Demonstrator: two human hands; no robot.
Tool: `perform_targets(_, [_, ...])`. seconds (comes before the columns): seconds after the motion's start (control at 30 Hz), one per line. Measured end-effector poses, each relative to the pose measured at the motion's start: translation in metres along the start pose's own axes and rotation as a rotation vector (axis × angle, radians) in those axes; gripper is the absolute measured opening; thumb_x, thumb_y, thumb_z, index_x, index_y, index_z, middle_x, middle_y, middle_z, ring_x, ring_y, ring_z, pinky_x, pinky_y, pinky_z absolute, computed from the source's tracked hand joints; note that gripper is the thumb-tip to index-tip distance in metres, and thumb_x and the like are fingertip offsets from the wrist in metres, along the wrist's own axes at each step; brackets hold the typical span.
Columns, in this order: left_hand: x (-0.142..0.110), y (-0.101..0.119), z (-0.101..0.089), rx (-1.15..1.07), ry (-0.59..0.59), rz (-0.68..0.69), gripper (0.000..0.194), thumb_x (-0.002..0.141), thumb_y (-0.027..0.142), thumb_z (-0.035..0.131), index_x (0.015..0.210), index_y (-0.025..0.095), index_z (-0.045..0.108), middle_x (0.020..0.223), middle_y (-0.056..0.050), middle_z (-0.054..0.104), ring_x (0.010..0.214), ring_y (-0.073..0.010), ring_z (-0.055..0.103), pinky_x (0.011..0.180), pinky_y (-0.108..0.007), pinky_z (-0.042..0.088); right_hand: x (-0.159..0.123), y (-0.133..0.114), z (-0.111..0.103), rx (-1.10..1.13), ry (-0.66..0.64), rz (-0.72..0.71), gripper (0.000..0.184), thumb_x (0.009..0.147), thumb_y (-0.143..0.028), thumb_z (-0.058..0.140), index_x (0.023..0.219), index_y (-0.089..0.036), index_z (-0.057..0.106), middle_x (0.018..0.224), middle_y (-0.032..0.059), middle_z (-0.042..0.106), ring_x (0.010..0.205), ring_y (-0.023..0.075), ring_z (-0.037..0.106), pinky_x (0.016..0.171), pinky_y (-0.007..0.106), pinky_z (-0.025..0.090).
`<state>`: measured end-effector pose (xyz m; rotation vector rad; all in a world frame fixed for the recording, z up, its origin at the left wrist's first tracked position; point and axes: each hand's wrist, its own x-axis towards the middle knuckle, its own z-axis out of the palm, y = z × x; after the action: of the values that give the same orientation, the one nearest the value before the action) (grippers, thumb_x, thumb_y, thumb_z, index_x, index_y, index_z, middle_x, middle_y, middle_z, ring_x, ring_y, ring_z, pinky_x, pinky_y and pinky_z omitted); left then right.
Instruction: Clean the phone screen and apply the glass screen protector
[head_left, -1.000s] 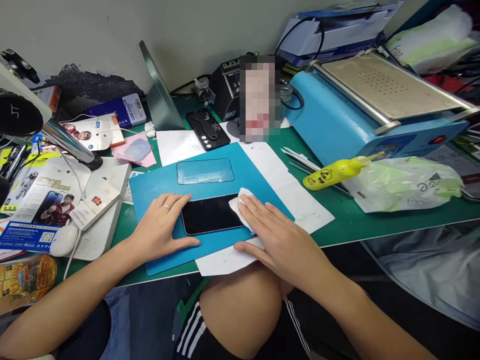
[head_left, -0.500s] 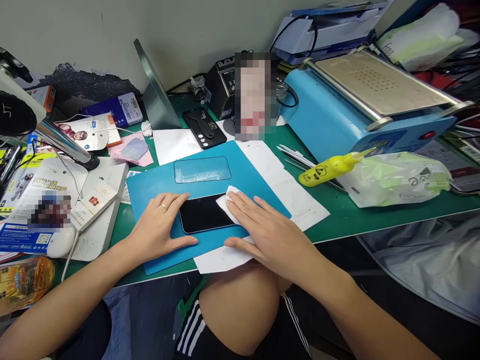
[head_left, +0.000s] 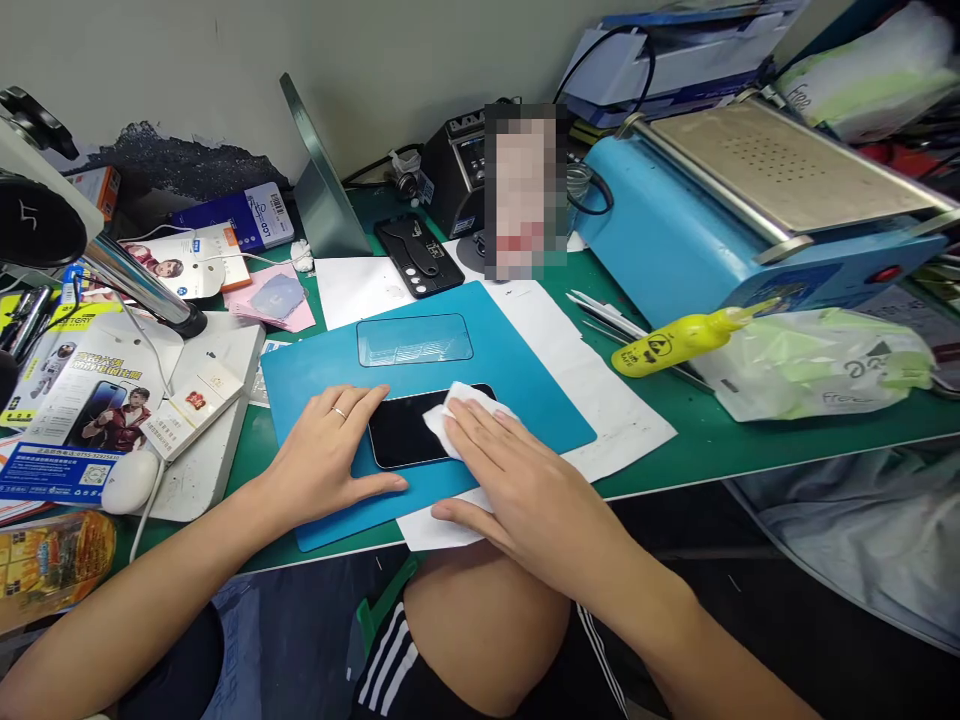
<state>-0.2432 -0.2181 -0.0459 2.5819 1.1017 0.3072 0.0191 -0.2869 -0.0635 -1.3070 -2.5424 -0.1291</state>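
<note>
A black-screened smartphone (head_left: 403,430) lies face up on a blue mat (head_left: 525,385). My left hand (head_left: 334,450) spans the phone's left end, fingertips at its upper left corner and thumb along the lower edge, steadying it. Under the fingers of my right hand (head_left: 510,470) is a folded white wipe (head_left: 437,420), pressed flat onto the screen; its thumb sticks out to the left. The hand hides the phone's lower right part. Just behind the phone, a clear screen protector with a black border (head_left: 412,340) rests on the mat.
White paper (head_left: 630,425) sticks out from under the mat. To the right are a yellow bottle (head_left: 667,345), a wipes packet (head_left: 817,365) and a blue machine with a metal plate (head_left: 675,220). A black phone case (head_left: 420,255) lies behind; a cigarette pack (head_left: 195,405) sits left.
My right hand and the wipe have slid left across the screen, uncovering the phone's upper right corner. My left hand stays at the left end. The whole view has shifted slightly.
</note>
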Motion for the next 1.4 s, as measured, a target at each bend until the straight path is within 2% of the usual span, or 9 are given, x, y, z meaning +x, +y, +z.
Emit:
perform_targets(0.17, [-0.002, -0.003, -0.001, -0.137, 0.004, -0.025, 0.098, 0.096, 0.086, 0.028, 0.163, 0.015, 0.034, 0.144, -0.021, 0.059, 0.124, -0.0368, 0.055, 0.106, -0.057, 0.045, 0.037, -0.024, 0.009, 0.107, 0.015, -0.089, 0.08, 0.102, -0.062, 0.05, 0.146, 0.005, 0.057, 0.154, 0.0277, 0.054, 0.146, 0.0362, 0.054, 0.12, 0.05, 0.049])
perform_targets(0.3, [-0.003, -0.004, -0.002, -0.178, 0.017, -0.034, 0.098, 0.098, 0.085, 0.017, 0.163, 0.014, 0.034, 0.144, -0.02, 0.059, 0.126, -0.0363, 0.055, 0.106, -0.054, 0.043, 0.031, -0.027, 0.01, 0.187, 0.101, -0.157, 0.039, 0.106, -0.019, 0.05, 0.139, -0.005, 0.066, 0.148, 0.017, 0.064, 0.138, 0.0272, 0.062, 0.116, 0.043, 0.054])
perform_targets(0.4, [-0.002, -0.003, -0.002, -0.187, 0.012, -0.055, 0.099, 0.097, 0.086, 0.015, 0.162, 0.014, 0.035, 0.143, -0.02, 0.06, 0.125, -0.0363, 0.055, 0.105, -0.054, 0.043, 0.012, -0.002, 0.002, 0.234, 0.154, -0.141, 0.037, 0.103, -0.005, 0.046, 0.127, -0.01, 0.073, 0.136, 0.0128, 0.073, 0.129, 0.0218, 0.069, 0.114, 0.039, 0.056])
perform_targets(0.57, [-0.003, -0.002, -0.001, -0.198, 0.0, -0.065, 0.101, 0.097, 0.086, 0.015, 0.161, 0.011, 0.037, 0.144, -0.021, 0.059, 0.126, -0.0371, 0.053, 0.106, -0.055, 0.043, -0.001, 0.06, -0.006, 0.17, 0.222, 0.091, 0.031, 0.104, -0.014, 0.051, 0.125, -0.011, 0.074, 0.129, 0.0144, 0.077, 0.121, 0.0251, 0.073, 0.119, 0.049, 0.051])
perform_targets(0.7, [-0.003, -0.003, -0.002, -0.21, 0.0, -0.082, 0.1, 0.097, 0.086, 0.015, 0.161, 0.014, 0.036, 0.146, -0.02, 0.058, 0.128, -0.0371, 0.052, 0.107, -0.056, 0.043, 0.025, 0.094, -0.003, 0.25, 0.05, 0.219, 0.042, 0.106, -0.041, 0.05, 0.133, -0.018, 0.072, 0.142, 0.013, 0.07, 0.135, 0.0331, 0.064, 0.117, 0.057, 0.05])
perform_targets(0.8, [-0.003, -0.003, -0.003, -0.211, 0.016, -0.091, 0.099, 0.097, 0.086, 0.016, 0.161, 0.013, 0.037, 0.146, -0.021, 0.058, 0.129, -0.037, 0.053, 0.109, -0.056, 0.043, 0.058, 0.114, 0.003, 0.306, -0.083, 0.302, 0.062, 0.102, -0.054, 0.052, 0.152, -0.019, 0.057, 0.156, 0.0127, 0.059, 0.143, 0.0355, 0.056, 0.117, 0.057, 0.05])
perform_targets(0.9, [-0.004, -0.003, -0.003, -0.198, 0.057, -0.11, 0.095, 0.098, 0.084, 0.018, 0.162, 0.015, 0.036, 0.148, -0.02, 0.057, 0.13, -0.0363, 0.052, 0.11, -0.055, 0.043, 0.085, 0.131, 0.009, 0.314, -0.221, 0.242, 0.082, 0.095, -0.061, 0.06, 0.162, -0.018, 0.043, 0.164, 0.0149, 0.048, 0.149, 0.0403, 0.049, 0.117, 0.061, 0.047])
perform_targets(1.27, [-0.004, -0.002, -0.003, -0.115, 0.17, -0.206, 0.095, 0.101, 0.082, 0.02, 0.161, 0.01, 0.036, 0.155, -0.022, 0.05, 0.141, -0.037, 0.045, 0.119, -0.057, 0.037, 0.099, 0.14, 0.008, 0.326, -0.302, 0.123, 0.086, 0.091, -0.067, 0.058, 0.159, -0.017, 0.045, 0.142, 0.0187, 0.063, 0.13, 0.0389, 0.06, 0.106, 0.055, 0.054])
perform_targets(1.4, [-0.004, -0.002, -0.004, -0.107, 0.169, -0.234, 0.096, 0.1, 0.082, 0.02, 0.161, 0.01, 0.035, 0.158, -0.022, 0.047, 0.143, -0.037, 0.044, 0.12, -0.056, 0.037, 0.106, 0.143, 0.009, 0.324, -0.321, 0.106, 0.093, 0.086, -0.071, 0.062, 0.162, -0.022, 0.041, 0.146, 0.0168, 0.06, 0.133, 0.039, 0.057, 0.106, 0.056, 0.053])
